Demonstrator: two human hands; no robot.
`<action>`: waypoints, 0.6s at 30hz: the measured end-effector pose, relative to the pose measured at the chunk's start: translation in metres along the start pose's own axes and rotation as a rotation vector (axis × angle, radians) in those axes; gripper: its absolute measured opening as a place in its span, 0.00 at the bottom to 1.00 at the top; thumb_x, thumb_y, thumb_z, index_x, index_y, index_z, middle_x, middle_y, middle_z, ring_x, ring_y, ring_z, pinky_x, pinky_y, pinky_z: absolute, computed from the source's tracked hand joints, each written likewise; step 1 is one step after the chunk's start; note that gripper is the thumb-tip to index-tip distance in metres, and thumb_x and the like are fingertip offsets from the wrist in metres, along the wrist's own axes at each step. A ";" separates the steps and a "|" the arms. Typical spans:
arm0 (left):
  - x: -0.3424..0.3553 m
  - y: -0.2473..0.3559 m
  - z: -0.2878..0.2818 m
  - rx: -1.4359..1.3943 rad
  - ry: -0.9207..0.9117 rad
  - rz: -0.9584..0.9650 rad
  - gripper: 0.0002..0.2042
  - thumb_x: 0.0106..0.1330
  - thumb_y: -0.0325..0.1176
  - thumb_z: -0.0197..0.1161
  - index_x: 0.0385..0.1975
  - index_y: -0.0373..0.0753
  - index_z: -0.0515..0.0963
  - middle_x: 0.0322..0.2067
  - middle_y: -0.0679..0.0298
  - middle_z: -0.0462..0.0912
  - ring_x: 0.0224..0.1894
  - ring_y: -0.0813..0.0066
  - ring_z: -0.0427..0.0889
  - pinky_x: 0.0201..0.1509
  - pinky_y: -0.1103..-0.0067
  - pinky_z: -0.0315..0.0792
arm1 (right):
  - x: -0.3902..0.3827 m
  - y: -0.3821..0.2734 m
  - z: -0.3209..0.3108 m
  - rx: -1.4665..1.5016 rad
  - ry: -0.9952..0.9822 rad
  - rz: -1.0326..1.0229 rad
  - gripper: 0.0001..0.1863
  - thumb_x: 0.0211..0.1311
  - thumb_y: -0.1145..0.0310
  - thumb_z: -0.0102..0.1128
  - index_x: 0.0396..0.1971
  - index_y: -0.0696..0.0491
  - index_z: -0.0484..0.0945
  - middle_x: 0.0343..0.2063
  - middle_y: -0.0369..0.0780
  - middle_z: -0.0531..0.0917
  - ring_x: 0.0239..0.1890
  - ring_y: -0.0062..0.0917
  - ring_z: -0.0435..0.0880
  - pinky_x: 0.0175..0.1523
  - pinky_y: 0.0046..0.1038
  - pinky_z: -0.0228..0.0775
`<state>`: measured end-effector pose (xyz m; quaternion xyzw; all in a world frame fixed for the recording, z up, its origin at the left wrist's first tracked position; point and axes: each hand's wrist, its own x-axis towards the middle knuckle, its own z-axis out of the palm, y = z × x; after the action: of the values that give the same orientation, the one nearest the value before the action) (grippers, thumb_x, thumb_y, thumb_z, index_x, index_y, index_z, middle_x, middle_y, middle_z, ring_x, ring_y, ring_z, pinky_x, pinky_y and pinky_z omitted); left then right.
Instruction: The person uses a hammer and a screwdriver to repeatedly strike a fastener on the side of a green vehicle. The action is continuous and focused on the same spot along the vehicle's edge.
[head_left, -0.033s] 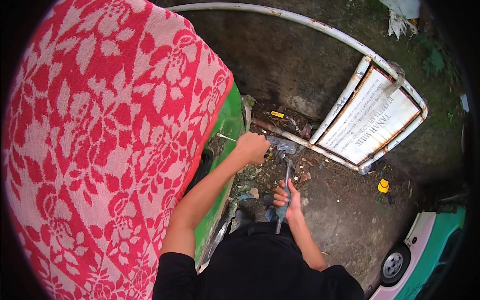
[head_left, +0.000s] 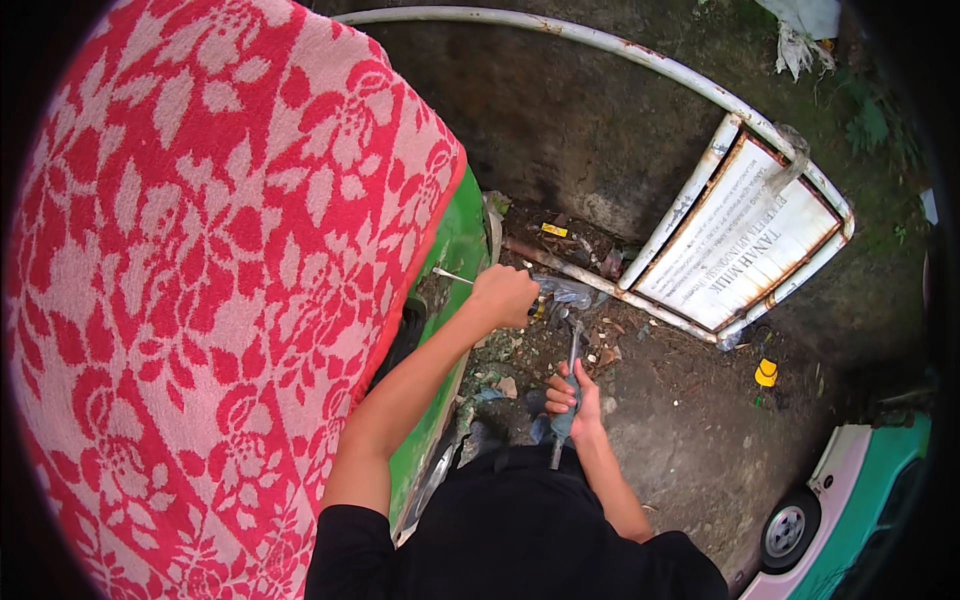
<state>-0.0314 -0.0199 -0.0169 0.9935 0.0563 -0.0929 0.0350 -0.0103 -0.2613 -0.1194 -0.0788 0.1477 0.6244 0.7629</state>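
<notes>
To work the thin-shafted tool (head_left: 455,275) well, the left hand (head_left: 505,295) should hold its shaft steady and square to the tip, and the right hand (head_left: 585,405) should carry the hammer-like tool (head_left: 574,345) clear of the left knuckles. The left fingers look curled round a dark handle, mostly hidden by the fist; the right fingers wrap a blue-grey grip. Near the frame's centre, the thin shaft juts leftward from the left fist over the green panel (head_left: 465,235); whether its tip touches, I cannot tell. The hammer-like tool's metal shaft rises above the right fingers
</notes>
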 end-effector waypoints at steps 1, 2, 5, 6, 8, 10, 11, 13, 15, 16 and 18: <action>0.001 0.000 0.000 -0.008 0.001 -0.021 0.10 0.40 0.36 0.66 0.21 0.39 0.83 0.25 0.55 0.84 0.30 0.57 0.85 0.34 0.67 0.79 | 0.000 0.001 0.002 -0.005 -0.001 0.004 0.19 0.73 0.50 0.40 0.31 0.50 0.68 0.14 0.30 0.61 0.12 0.13 0.60 0.17 0.18 0.55; 0.001 0.000 0.001 -0.004 0.000 -0.020 0.09 0.40 0.35 0.66 0.22 0.38 0.83 0.25 0.55 0.84 0.30 0.57 0.85 0.34 0.67 0.79 | 0.000 0.001 0.003 -0.011 -0.001 0.008 0.19 0.73 0.50 0.40 0.31 0.50 0.68 0.14 0.29 0.61 0.12 0.13 0.60 0.17 0.18 0.55; -0.001 -0.002 0.002 0.022 -0.007 -0.030 0.09 0.41 0.35 0.67 0.23 0.38 0.83 0.25 0.55 0.84 0.31 0.58 0.85 0.35 0.67 0.79 | 0.003 -0.003 0.006 -0.037 -0.018 -0.006 0.19 0.73 0.49 0.41 0.31 0.50 0.68 0.14 0.29 0.61 0.12 0.12 0.60 0.17 0.17 0.54; 0.000 -0.004 0.001 0.038 -0.006 -0.038 0.10 0.41 0.35 0.67 0.23 0.38 0.83 0.25 0.56 0.84 0.31 0.58 0.85 0.35 0.68 0.80 | 0.005 -0.004 0.007 -0.034 -0.014 -0.004 0.19 0.73 0.49 0.41 0.31 0.50 0.68 0.14 0.29 0.61 0.13 0.12 0.60 0.17 0.18 0.54; 0.001 -0.002 0.000 0.038 -0.006 -0.054 0.10 0.41 0.35 0.67 0.23 0.38 0.83 0.26 0.56 0.84 0.31 0.58 0.86 0.35 0.68 0.80 | 0.006 -0.004 0.004 -0.020 0.006 -0.013 0.19 0.73 0.49 0.41 0.30 0.50 0.68 0.14 0.29 0.61 0.13 0.12 0.60 0.17 0.17 0.54; 0.000 -0.001 -0.003 0.024 -0.011 -0.077 0.10 0.41 0.36 0.68 0.22 0.38 0.83 0.26 0.56 0.84 0.31 0.59 0.86 0.35 0.68 0.80 | 0.006 -0.004 0.000 -0.003 0.028 -0.018 0.19 0.73 0.49 0.41 0.30 0.49 0.68 0.14 0.29 0.61 0.13 0.12 0.59 0.17 0.17 0.54; 0.000 0.000 -0.007 0.029 -0.040 -0.080 0.10 0.43 0.35 0.67 0.24 0.39 0.83 0.27 0.56 0.85 0.33 0.59 0.86 0.36 0.69 0.80 | 0.006 -0.005 -0.002 0.006 0.041 -0.020 0.19 0.73 0.49 0.41 0.30 0.48 0.68 0.13 0.29 0.61 0.13 0.12 0.59 0.17 0.17 0.53; 0.000 0.002 -0.012 0.038 -0.096 -0.088 0.09 0.45 0.34 0.67 0.27 0.40 0.84 0.31 0.57 0.85 0.35 0.61 0.86 0.38 0.70 0.79 | 0.006 -0.007 -0.006 0.026 0.055 -0.021 0.19 0.73 0.48 0.41 0.30 0.48 0.68 0.13 0.29 0.61 0.13 0.12 0.59 0.18 0.17 0.53; -0.001 -0.002 -0.001 0.045 -0.064 -0.052 0.09 0.43 0.36 0.68 0.24 0.39 0.83 0.28 0.56 0.85 0.32 0.60 0.86 0.36 0.69 0.80 | 0.004 -0.008 -0.009 0.047 0.057 -0.019 0.19 0.73 0.48 0.41 0.30 0.48 0.68 0.14 0.29 0.61 0.13 0.12 0.59 0.18 0.18 0.53; -0.002 -0.003 -0.001 0.048 -0.046 -0.030 0.10 0.42 0.36 0.68 0.23 0.39 0.83 0.26 0.56 0.84 0.31 0.59 0.86 0.35 0.68 0.80 | 0.003 -0.009 -0.009 0.045 0.053 -0.018 0.19 0.73 0.49 0.41 0.30 0.48 0.68 0.14 0.29 0.62 0.13 0.12 0.59 0.18 0.18 0.54; -0.003 -0.003 -0.001 0.063 -0.072 -0.037 0.10 0.42 0.36 0.68 0.23 0.39 0.83 0.26 0.56 0.84 0.31 0.59 0.86 0.35 0.68 0.80 | -0.001 -0.010 -0.011 0.042 0.047 -0.016 0.19 0.73 0.49 0.41 0.30 0.50 0.68 0.14 0.29 0.62 0.13 0.13 0.60 0.18 0.19 0.55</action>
<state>-0.0345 -0.0167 -0.0152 0.9889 0.0704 -0.1309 0.0040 -0.0021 -0.2674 -0.1300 -0.0784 0.1780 0.6131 0.7657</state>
